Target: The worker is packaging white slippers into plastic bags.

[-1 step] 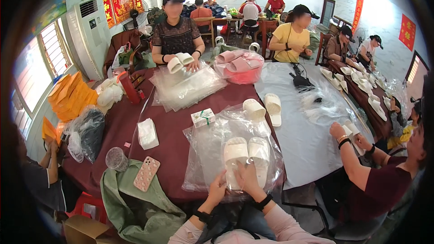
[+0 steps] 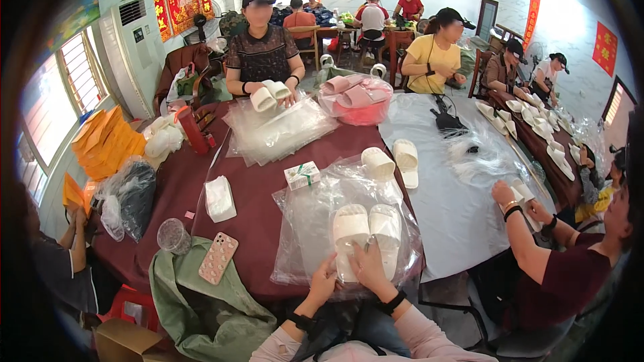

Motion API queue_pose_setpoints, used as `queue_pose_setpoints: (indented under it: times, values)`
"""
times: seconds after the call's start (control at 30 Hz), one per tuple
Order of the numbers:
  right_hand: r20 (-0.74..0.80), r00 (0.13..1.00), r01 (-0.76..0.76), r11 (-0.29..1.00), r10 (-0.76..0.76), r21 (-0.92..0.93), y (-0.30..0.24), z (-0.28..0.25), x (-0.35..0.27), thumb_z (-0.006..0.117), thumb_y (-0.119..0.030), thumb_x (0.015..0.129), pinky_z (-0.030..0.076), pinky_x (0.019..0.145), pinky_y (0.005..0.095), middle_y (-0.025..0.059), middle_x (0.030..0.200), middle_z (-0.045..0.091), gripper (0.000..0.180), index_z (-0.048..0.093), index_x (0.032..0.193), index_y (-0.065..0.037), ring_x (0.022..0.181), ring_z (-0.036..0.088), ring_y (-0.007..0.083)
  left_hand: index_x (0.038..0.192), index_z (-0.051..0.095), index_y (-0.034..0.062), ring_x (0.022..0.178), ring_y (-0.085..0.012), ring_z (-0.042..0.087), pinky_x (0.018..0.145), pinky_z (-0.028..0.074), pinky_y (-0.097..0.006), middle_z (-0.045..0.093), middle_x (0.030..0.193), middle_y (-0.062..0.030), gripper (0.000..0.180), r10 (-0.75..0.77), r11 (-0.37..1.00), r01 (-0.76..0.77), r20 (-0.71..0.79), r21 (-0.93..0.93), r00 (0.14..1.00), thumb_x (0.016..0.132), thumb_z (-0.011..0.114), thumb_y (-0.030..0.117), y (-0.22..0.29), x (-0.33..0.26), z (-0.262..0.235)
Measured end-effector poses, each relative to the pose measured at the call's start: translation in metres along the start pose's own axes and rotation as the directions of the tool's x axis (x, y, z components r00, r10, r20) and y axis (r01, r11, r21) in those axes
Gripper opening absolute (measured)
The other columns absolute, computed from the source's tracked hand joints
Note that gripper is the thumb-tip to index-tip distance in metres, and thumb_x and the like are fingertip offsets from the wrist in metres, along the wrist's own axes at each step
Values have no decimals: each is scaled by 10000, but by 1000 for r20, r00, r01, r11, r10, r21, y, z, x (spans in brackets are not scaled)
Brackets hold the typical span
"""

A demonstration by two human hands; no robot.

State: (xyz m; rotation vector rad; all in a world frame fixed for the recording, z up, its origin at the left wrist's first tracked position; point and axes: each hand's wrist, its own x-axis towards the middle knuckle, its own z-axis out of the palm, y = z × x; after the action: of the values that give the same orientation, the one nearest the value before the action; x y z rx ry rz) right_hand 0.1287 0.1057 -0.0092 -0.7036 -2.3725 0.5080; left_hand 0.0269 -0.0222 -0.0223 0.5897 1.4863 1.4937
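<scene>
The white slippers [image 2: 351, 226] lie side by side among clear bags [image 2: 302, 224] near the table's [image 2: 258, 255] edge, practically unmoved since the preceding picture, so handling is no further along. The right hand's [image 2: 369, 267] fingers touch them, the left hand's [image 2: 324, 279] sit just beside; whether either clamps, one cannot tell.

I record two cream slippers [image 2: 351, 224] side by side, soles down, toes away from me, amid wrinkled clear plastic bags [image 2: 303, 229]; enclosure unconfirmed.
</scene>
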Motion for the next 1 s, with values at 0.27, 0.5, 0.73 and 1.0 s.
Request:
queue_pose_setpoints:
  times: [0.27, 0.5, 0.73, 1.0]
  values:
    - [190, 974, 101, 989, -121, 107, 5, -43, -24, 688, -334, 779, 297, 1034, 488, 325, 1349, 345, 616, 484, 1297, -71, 1257, 326, 476, 1390, 362, 101, 599, -106, 572, 502, 449, -219, 622, 989, -103, 474, 45, 999, -45, -50, 8, 998, 928, 432, 22, 2, 4, 8]
    - [211, 972, 123, 989, -103, -86, 1, -31, -22, 662, -342, 797, 270, 1050, 498, 227, 1364, 389, 620, 447, 1321, -88, 1253, 384, 377, 1280, 485, 24, 1017, -220, 576, 889, 435, -303, 599, 1146, -175, 334, 484, 794, -345, -177, 500, 857, 960, 413, 86, -4, 5, 22]
    - [150, 986, 107, 973, -77, -202, -2, -8, -13, 630, -284, 812, 265, 1054, 512, 202, 1334, 430, 586, 428, 1317, -65, 1236, 420, 334, 1248, 516, 9, 930, -132, 569, 818, 446, -250, 631, 1046, -94, 328, 481, 812, -384, -130, 440, 867, 926, 483, 59, -10, 9, 12]
    - [176, 983, 67, 991, -45, -116, 3, -39, -22, 631, -307, 813, 260, 1057, 512, 198, 1376, 379, 605, 421, 1325, -63, 1282, 360, 343, 1263, 520, 29, 671, -53, 504, 606, 444, -211, 598, 856, -27, 452, 265, 942, -227, -135, 246, 955, 824, 629, 41, -4, -4, 15]
